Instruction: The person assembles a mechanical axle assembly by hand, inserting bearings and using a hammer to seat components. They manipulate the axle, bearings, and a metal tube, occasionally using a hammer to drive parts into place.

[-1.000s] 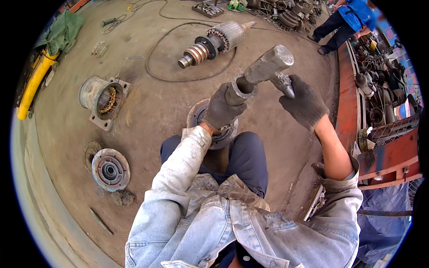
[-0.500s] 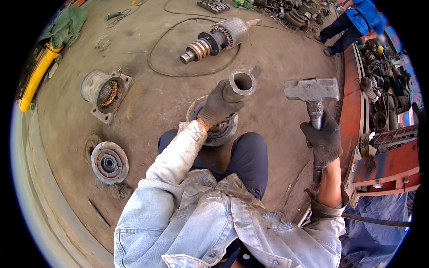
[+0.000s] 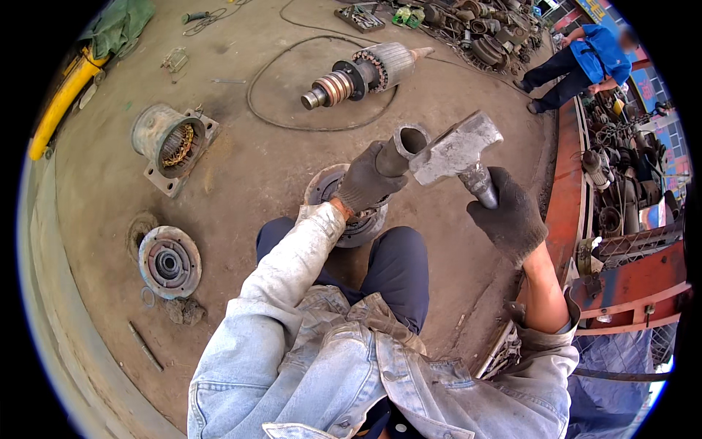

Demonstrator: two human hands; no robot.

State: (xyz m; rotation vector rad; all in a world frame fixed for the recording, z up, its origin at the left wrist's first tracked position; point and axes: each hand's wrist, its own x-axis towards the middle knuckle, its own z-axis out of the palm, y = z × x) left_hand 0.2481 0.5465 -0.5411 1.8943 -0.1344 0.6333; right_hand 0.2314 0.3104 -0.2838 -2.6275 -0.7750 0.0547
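My left hand (image 3: 368, 179), in a dark glove, grips a grey steel pipe (image 3: 406, 145) that stands upright on a round motor end cover (image 3: 330, 192) on the floor between my knees. My right hand (image 3: 510, 215), also gloved, holds the handle of a heavy steel hammer (image 3: 457, 149). The hammer head lies right beside the open top end of the pipe, touching or almost touching it. The lower part of the pipe is hidden behind my left hand.
A motor rotor (image 3: 363, 74) with a black cable (image 3: 265, 73) looped round it lies ahead. A stator housing (image 3: 170, 146) and a round end cover (image 3: 169, 261) sit to the left. A yellow object (image 3: 61, 99) lies far left. A red steel frame (image 3: 594, 219) runs along the right; a person in blue (image 3: 581, 62) stands beyond.
The hammer was on the pipe top one second ago, swung up and away to the right, and has now come back down against the pipe's top. My left hand stayed on the pipe.
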